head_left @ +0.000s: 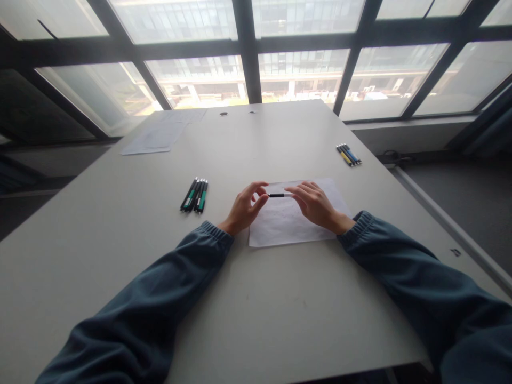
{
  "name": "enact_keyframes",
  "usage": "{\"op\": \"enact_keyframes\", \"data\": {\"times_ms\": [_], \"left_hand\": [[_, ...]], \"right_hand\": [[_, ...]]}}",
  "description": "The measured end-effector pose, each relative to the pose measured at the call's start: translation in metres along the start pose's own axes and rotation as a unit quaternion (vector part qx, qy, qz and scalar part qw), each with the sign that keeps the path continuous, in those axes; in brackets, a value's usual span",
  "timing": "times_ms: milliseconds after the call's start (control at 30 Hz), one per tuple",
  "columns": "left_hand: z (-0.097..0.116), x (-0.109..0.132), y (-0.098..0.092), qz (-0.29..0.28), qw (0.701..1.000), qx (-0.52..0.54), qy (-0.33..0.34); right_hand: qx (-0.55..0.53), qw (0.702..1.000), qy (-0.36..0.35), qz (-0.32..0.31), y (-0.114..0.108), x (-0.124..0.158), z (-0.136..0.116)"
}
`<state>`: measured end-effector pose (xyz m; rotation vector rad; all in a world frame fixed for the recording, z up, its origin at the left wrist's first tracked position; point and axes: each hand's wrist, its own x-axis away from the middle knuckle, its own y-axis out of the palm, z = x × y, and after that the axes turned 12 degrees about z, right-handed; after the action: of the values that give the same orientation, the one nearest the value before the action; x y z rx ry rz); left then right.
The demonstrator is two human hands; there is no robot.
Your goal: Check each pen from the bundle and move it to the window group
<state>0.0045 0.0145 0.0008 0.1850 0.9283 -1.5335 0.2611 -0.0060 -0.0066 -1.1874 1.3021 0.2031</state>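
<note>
A black pen (279, 195) is held level between my two hands, just above a white sheet of paper (288, 224) on the grey table (256, 298). My left hand (246, 207) pinches the pen's left end with thumb and fingers. My right hand (314, 204) grips its right end, fingers curled over it. Both arms wear dark blue sleeves.
A bunch of black-and-green pens (195, 195) lies to the left of my hands. A smaller bunch of blue and yellow pens (349, 154) lies at the far right. More paper sheets (160, 136) rest at the far left corner, below large windows.
</note>
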Motion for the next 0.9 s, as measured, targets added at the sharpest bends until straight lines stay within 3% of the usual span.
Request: {"op": "enact_keyframes", "data": {"times_ms": [333,900], "left_hand": [[0.0017,0.0016,0.0003,-0.019,0.998,-0.039,-0.038],[0.0031,0.0013,0.0038,0.038,0.999,-0.029,0.013]], "right_hand": [[-0.003,1.0,-0.004,-0.011,0.0002,0.0016,0.0007],[-0.006,1.0,0.005,-0.006,-0.0001,0.0004,0.0001]]}}
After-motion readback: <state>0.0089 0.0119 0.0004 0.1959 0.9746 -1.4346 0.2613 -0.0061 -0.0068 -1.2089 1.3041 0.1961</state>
